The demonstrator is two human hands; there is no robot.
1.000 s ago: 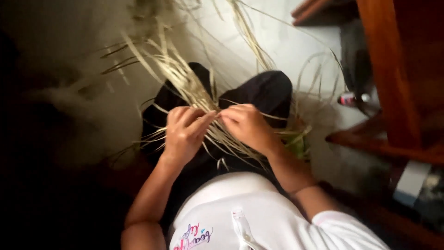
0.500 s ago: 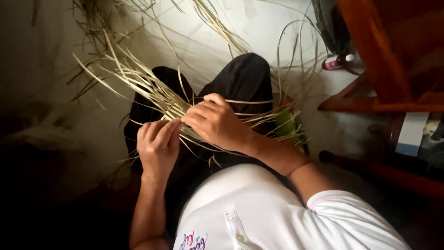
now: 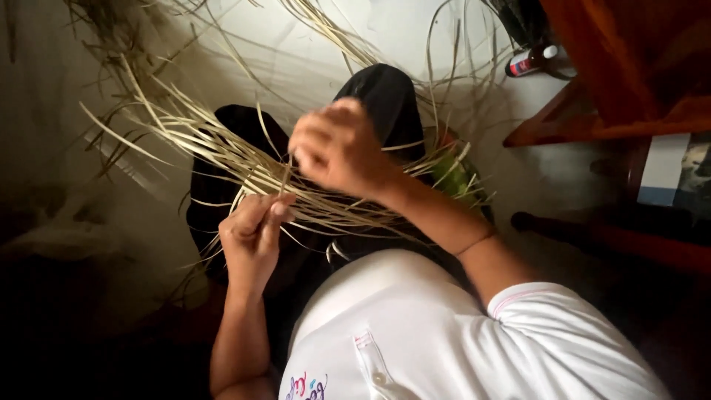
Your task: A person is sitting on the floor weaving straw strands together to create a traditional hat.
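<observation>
the right hand (image 3: 337, 152) has lifted, pinching a strand from the straw strips (image 3: 222, 152) the left hand (image 3: 255, 230) grips; overpulling could snap it.

The pale floor (image 3: 385, 30) carries loose dry straw strips (image 3: 326, 26) at the far side and a small bottle (image 3: 530, 61) far right.
</observation>
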